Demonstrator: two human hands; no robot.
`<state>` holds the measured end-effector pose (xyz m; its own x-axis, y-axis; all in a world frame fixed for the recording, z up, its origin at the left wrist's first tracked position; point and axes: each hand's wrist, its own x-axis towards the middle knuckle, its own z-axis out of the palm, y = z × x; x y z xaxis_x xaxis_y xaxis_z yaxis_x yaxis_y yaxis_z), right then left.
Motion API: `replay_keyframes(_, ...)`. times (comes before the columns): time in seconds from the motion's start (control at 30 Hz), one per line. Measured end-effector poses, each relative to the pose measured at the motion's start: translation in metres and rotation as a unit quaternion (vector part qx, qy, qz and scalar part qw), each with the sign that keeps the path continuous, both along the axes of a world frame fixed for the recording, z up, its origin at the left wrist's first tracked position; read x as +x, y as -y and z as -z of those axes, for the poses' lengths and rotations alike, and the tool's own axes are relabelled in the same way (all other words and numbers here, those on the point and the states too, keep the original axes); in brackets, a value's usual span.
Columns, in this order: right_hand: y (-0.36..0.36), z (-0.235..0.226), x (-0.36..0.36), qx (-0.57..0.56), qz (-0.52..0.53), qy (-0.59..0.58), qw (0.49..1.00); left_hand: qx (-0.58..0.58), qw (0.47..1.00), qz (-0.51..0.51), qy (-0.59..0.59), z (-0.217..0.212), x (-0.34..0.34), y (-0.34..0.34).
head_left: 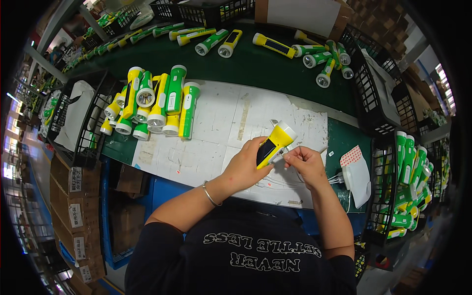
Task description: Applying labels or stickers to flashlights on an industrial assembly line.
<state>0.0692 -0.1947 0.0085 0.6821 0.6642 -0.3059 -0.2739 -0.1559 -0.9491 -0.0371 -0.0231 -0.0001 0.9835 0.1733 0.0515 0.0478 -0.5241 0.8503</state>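
My left hand (246, 164) is wrapped round a yellow flashlight (281, 135) with a white head and a dark solar panel on its side. Its head points up and to the right, above the white work board (216, 142). Close against the flashlight's side, my right hand (306, 164) pinches what looks like a small cable end (282, 152), mostly covered by the fingers. Thin white cables (290, 185) lie beneath that hand and run right to a white power block (350, 176). Left on the board, several green and yellow flashlights (173, 93) are piled together.
More flashlights (211, 42) lie along the dark green bench (236, 69) at the back. Black crates stand left (93, 123) and right (371, 93); another at lower right holds a heap of green flashlights (410, 172). Cardboard boxes (76, 211) are stacked at lower left.
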Motion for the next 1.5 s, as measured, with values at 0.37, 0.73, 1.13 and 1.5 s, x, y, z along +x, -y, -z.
replay_keyframes(0.37,-0.007,0.004,-0.003,0.014,0.054,0.023,0.998,0.107,0.992,-0.05,0.049,-0.004,0.004,0.005)
replay_keyframes(0.73,0.021,-0.033,-0.031,-0.181,0.052,0.392,0.901,-0.506,0.855,0.111,0.029,-0.021,0.027,0.033)
replay_keyframes(1.13,0.386,-0.099,0.032,-0.54,0.484,0.223,0.651,-0.49,0.864,0.103,-0.046,-0.012,0.038,0.012)
replay_keyframes(1.5,0.139,-0.114,0.125,-0.307,0.315,0.566,0.697,-0.49,0.866,0.069,-0.07,0.006,0.05,-0.007)
